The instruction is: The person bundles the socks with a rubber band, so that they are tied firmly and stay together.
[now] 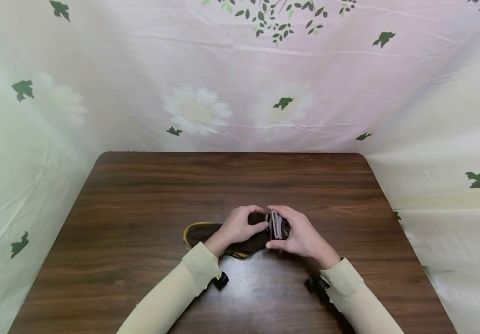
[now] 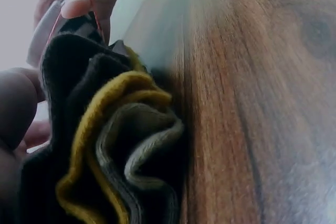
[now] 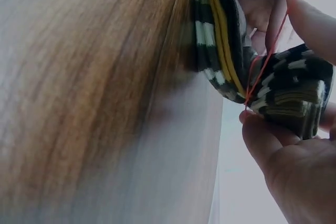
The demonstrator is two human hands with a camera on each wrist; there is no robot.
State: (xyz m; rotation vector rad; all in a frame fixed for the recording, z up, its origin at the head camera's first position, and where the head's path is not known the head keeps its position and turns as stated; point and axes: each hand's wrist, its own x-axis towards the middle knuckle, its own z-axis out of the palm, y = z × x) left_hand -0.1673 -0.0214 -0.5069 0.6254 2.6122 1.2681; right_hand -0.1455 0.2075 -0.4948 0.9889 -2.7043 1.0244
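A bundle of dark knit socks [image 1: 207,230] with yellow edges lies along the table, its right end folded up between the two hands. Green-and-white checks show on its side in the right wrist view. My left hand [image 1: 236,226] grips the bundle near its middle, thumb toward me and fingers on the far side. At the folded end, my right hand [image 1: 302,235] holds a thin red rubber band [image 3: 269,56] stretched between thumb and fingers. The band passes around the socks, close to the left fingertips. In the left wrist view the layered sock edges [image 2: 115,93] fan out below the hands.
The dark wood-grain table [image 1: 148,185] extends around the socks on all sides. A pale printed cloth [image 1: 240,69] hangs behind it and along both sides. Black wrist devices [image 1: 220,281] sit beneath both sleeve cuffs, close over the tabletop.
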